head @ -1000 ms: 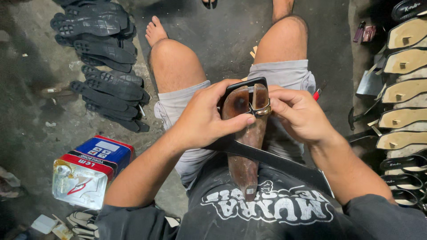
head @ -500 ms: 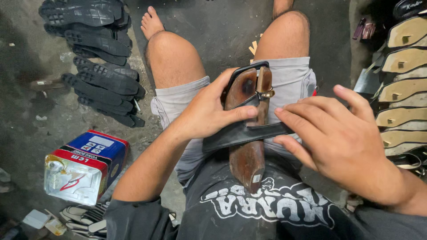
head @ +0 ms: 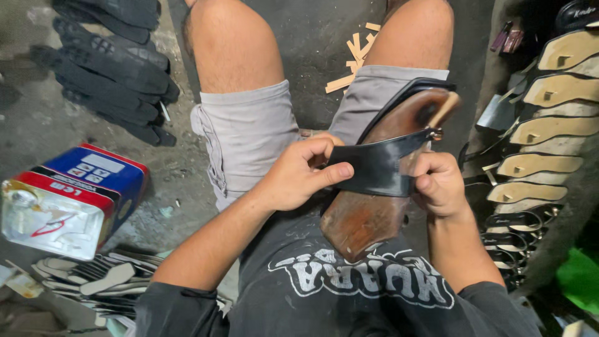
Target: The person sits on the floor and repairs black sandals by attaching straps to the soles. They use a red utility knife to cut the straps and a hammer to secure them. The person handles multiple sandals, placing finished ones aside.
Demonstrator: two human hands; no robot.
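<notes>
Seated low over a concrete floor [head: 56, 137], with a brown wooden shoe last [head: 380, 206] propped heel-end against the belly and toe-end pointing out over the right thigh, braced so both hands stay free to work across it. Black leather strap [head: 377, 168] stretched crosswise over the middle of the last, pulled taut from either side. Left hand [head: 299, 178] closed on the strap's near end, thumb laid flat along its face, fingers [head: 315, 150] curled behind to pinch it. Right hand [head: 440, 184] wrapped around the far side, fingers folded under the last's edge, gripping strap and wood together; exact hold underneath hidden. A black sole [head: 409, 93] lying beneath the last's front, edge just showing. To the left, a red-and-blue rectangular tin [head: 68, 200] on its side, within reach, beside pale insoles [head: 106, 278] and a pile of black rubber outsoles [head: 106, 68]. To the right, tan heeled soles [head: 552, 125] stacked in a row. Wood slivers [head: 352, 62] scattered between the knees.
</notes>
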